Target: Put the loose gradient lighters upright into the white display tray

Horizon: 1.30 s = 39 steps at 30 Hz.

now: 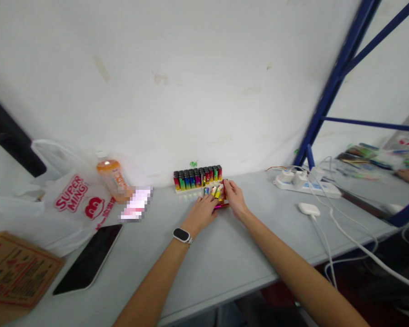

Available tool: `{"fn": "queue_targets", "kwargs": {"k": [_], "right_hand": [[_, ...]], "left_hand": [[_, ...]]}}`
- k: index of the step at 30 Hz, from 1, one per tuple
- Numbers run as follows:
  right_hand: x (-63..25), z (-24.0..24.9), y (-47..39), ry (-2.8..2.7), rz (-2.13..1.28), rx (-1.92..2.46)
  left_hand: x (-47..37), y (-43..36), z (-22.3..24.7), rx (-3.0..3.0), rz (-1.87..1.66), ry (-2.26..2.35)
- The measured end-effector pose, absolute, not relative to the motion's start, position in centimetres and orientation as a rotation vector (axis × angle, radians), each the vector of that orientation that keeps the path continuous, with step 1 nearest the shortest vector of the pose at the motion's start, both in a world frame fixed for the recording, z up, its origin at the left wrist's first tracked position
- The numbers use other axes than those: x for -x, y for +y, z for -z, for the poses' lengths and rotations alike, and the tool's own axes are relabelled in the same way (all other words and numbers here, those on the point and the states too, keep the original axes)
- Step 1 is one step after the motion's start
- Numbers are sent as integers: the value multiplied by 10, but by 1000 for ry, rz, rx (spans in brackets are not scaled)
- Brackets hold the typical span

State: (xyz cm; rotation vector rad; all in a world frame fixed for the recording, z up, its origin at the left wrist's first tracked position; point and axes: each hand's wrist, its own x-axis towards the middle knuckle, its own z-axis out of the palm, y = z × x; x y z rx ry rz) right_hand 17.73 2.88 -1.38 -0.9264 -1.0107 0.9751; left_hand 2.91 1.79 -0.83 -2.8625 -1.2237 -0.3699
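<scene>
Against the wall stands a tray of upright lighters, several rows in many colours with black tops. Just in front of its right part, several shiny lighters lie between my hands. My left hand, with a white-banded watch on the wrist, rests over their left and front side, its fingertips on them. My right hand is at their right side, its fingers bent round a red lighter or edge that is too small to make out. The undersides of both hands are hidden.
A tablet, a lit phone, an orange drink bottle, a plastic bag and a cardboard box are left. At right are a power strip, white cables, a white charger case and blue shelf posts.
</scene>
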Motion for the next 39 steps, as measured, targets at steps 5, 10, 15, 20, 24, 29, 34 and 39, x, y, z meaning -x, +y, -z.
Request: {"fn": "queue_targets", "kwargs": {"k": [5,10,15,20,24,29,34,39], "right_hand": [[-192,12,35,-1189,-686,1017],[-208,16,42,-1335,-563,1095],[-207,9,62,-1432,-529,1042],[-200,-2,95,-1567,-466,1082],[-194,-2,114,-1657,-440,1040],[-191,1,123,-1662,-522,1025],[-191,3,129,-1691,-548,1039],[-192,7,132,-1807,-263,1123]], "left_hand": [[-16,23,12,2955,520,-1218],[-5,20,13,3012,967,-1249],[-3,23,20,2867,1726,-1496],[-2,28,26,2623,2220,-1729],[-1,30,27,2563,2385,-1794],[-2,31,27,2573,2481,-1697],[-2,31,28,2584,2501,-1631],[-2,31,27,2571,2524,-1622]]}}
